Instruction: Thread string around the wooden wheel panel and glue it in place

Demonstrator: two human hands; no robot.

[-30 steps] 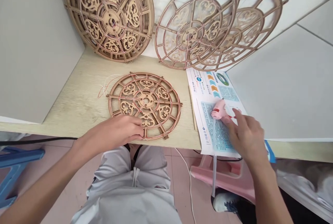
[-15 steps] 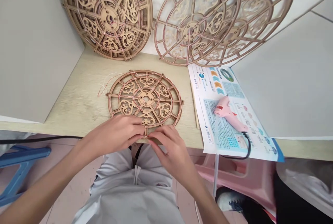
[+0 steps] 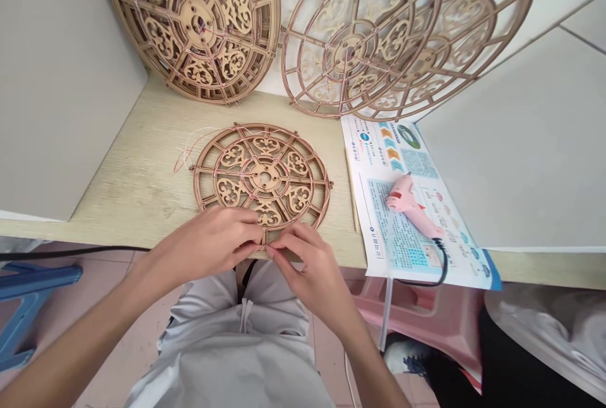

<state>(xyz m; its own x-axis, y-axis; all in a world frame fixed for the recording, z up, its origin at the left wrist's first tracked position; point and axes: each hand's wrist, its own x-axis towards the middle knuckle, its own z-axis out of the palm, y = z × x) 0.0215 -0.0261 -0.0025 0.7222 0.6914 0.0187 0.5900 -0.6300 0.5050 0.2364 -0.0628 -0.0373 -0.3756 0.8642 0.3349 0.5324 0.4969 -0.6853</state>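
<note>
A round openwork wooden disc [image 3: 266, 179] with scroll cut-outs lies flat on the table in front of me. Thin red and white wires [image 3: 189, 144] run along its rings and loop off its left side. My left hand [image 3: 225, 234] presses closed fingers on the disc's near rim. Just to the right, my right hand [image 3: 305, 263] pinches thumb and forefinger together at the same rim, almost touching the left fingertips. Whatever sits between the right fingertips is too small to make out. Both hands cover part of the near rim.
A stack of similar discs [image 3: 199, 29] leans at the back left, and two more discs [image 3: 350, 54] lean at the back right. A pink glue gun [image 3: 414, 206] lies on a printed sheet [image 3: 379, 250]. Grey panels [image 3: 57, 79] flank the table. Another person's shoe [image 3: 402, 357] shows below right.
The whole view has shifted slightly. My hands stay at the near rim, with the right fingertips a little closer to the left ones. The disc keeps its place.
</note>
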